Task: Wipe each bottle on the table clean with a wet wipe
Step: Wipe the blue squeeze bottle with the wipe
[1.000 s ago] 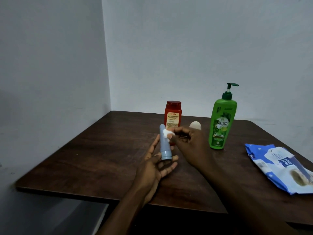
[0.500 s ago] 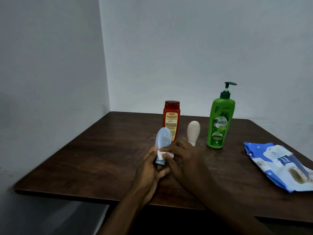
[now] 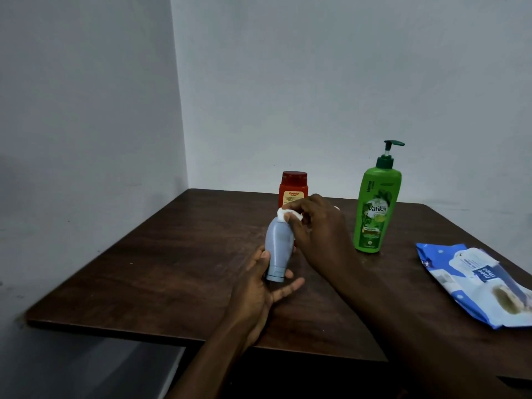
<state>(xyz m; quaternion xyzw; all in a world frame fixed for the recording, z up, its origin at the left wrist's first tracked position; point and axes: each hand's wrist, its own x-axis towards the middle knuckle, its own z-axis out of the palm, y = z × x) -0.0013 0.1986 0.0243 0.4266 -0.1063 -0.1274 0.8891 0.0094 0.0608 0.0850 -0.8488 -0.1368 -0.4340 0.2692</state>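
Note:
My left hand (image 3: 260, 286) holds a pale blue bottle (image 3: 278, 247) by its cap end, cap down, above the dark wooden table (image 3: 172, 269). My right hand (image 3: 318, 228) pinches a bunched white wet wipe (image 3: 285, 213) against the bottle's upper end. Behind my hands stands a red bottle (image 3: 293, 187), partly hidden. A tall green pump bottle (image 3: 375, 208) stands upright to the right. A small white bottle is almost fully hidden behind my right hand.
A blue and white wet wipe pack (image 3: 478, 280) lies flat near the table's right edge. Grey walls meet in a corner behind the table. The table's front edge runs just below my left wrist.
My right hand slid the wipe from the bottle's lower part near the cap up to its top end. The white bottle is now covered by my right hand.

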